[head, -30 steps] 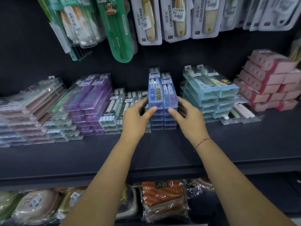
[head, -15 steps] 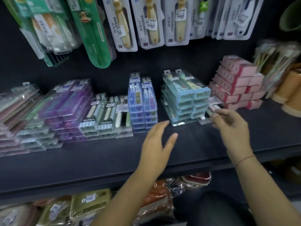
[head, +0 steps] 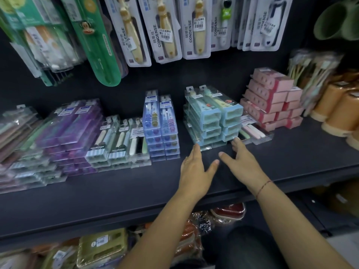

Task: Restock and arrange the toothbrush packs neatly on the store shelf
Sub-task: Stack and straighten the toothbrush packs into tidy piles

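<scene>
Light-blue toothbrush pack stack (head: 212, 117): centre-right of frame, on the dark matte shelf (head: 116, 191); two columns side by side, with the clear bottom packs jutting slightly forward.
Left hand (head: 194, 171): flat, fingers straight, holding nothing; fingertips at the lower left front corner of the light-blue stack, apparently touching.
Right hand (head: 242, 164): flat, fingers extended, holding nothing; fingertips at the lower right front corner of the same stack. Thumbs of both hands near each other, not touching.
Royal-blue toothbrush pack stack (head: 161, 129): centre of frame, just left of the hands; two squared columns, untouched.
Flat clear pack of pink and green brushes (head: 252, 133): lying low, just right of the light-blue stack.
Purple toothbrush packs (head: 73, 129): left of frame, tiers stepped forward unevenly.
Pink cardboard boxes (head: 272, 98): right of frame, stacked.
Done, as judged: royal-blue stack aligned.
Left, as judged: squaring the light-blue stack, then the flat clear pack and the left-hand tiers.
Change from one second ago: both hands then clasped on the royal-blue stack; now shifted right to bracket the light-blue stack. View also panned right.
</scene>
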The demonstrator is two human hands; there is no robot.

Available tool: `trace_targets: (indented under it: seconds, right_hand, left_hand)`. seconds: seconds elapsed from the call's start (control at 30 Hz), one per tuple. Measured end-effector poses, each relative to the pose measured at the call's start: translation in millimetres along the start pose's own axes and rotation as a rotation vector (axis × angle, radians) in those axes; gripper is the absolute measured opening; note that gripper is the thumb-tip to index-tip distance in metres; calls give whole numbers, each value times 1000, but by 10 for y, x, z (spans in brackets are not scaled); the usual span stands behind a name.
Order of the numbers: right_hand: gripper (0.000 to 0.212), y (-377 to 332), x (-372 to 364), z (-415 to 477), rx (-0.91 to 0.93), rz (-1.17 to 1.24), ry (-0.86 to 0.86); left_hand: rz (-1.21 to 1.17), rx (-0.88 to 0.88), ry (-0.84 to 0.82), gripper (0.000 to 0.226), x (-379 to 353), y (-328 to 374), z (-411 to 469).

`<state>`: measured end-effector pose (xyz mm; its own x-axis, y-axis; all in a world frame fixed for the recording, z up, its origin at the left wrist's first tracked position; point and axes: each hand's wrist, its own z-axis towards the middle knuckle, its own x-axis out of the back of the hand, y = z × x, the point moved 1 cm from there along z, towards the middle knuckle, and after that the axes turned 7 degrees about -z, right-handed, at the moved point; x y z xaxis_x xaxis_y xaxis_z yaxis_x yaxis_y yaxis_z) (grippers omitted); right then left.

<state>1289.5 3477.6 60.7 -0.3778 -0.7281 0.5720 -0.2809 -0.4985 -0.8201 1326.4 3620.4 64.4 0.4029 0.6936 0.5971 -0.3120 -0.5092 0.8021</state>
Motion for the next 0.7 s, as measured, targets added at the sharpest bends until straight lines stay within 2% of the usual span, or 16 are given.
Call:
trace_targets:
  seconds: [0.1, 0.33, 0.43, 0.5, 0.6, 0.7]
  right_hand:
    - [79, -7, -12, 27, -4, 68, 10]
    - [85, -89, 52, 162, -113, 427, -6]
    - [84, -90, 78, 196, -137, 449, -2]
    - [72, -90, 63, 194, -122, 438, -1]
    - [24, -151, 27, 177, -93, 443, -18]
    - [25, -178, -19, 186, -58, 465, -44]
  left_hand:
    - [30, -10, 3, 80, -7, 8, 3]
    - [12, -4, 15, 81, -17, 21, 12]
    - [-33, -1, 16, 81, 1, 44, -14]
    - [-52, 3, 19, 81, 10, 45, -19]
    - [-81, 18, 15, 85, 8, 35, -8]
    - [-168, 34, 10, 90, 7, 41, 11]
